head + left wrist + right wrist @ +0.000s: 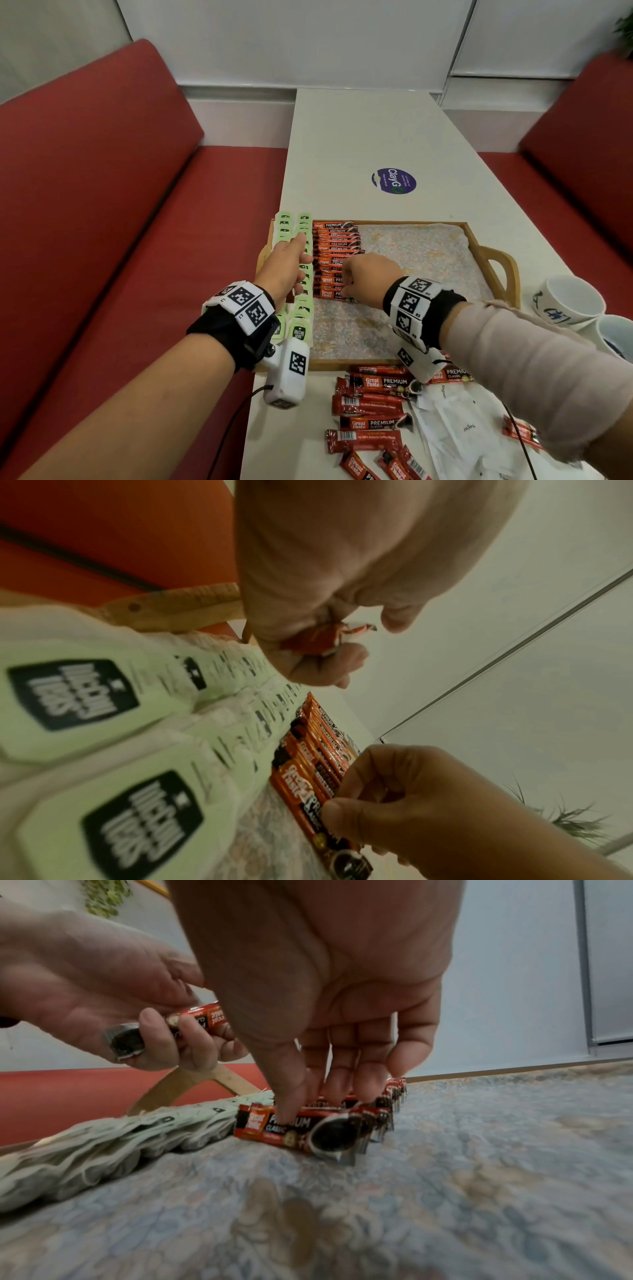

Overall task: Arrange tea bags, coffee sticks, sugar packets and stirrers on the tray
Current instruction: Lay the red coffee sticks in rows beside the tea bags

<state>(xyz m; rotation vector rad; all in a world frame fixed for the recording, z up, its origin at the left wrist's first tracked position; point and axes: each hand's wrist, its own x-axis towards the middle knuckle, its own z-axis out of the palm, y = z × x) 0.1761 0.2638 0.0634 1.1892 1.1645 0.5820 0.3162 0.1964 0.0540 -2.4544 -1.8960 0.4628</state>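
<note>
A wooden tray (pixel 387 223) with a floral liner (pixel 445 1191) holds two rows of green tea bags (pixel 303 308) along its left side. Beside them lies a row of red coffee sticks (pixel 334 243). My left hand (pixel 301 270) hovers over the tea bags and grips a small bunch of coffee sticks (pixel 205 1018) in curled fingers. My right hand (pixel 344 291) reaches down to the nearest coffee stick (pixel 294 1126) of the row, with thumb and fingertips pinching it against the liner. No stirrers show in any view.
Loose coffee sticks (pixel 370 407) and white sugar packets (pixel 455 421) lie on the white table in front of the tray. Two white cups (pixel 565 301) stand at the right. A purple sticker (pixel 394 181) lies beyond the tray. Red benches (pixel 137 240) flank the table.
</note>
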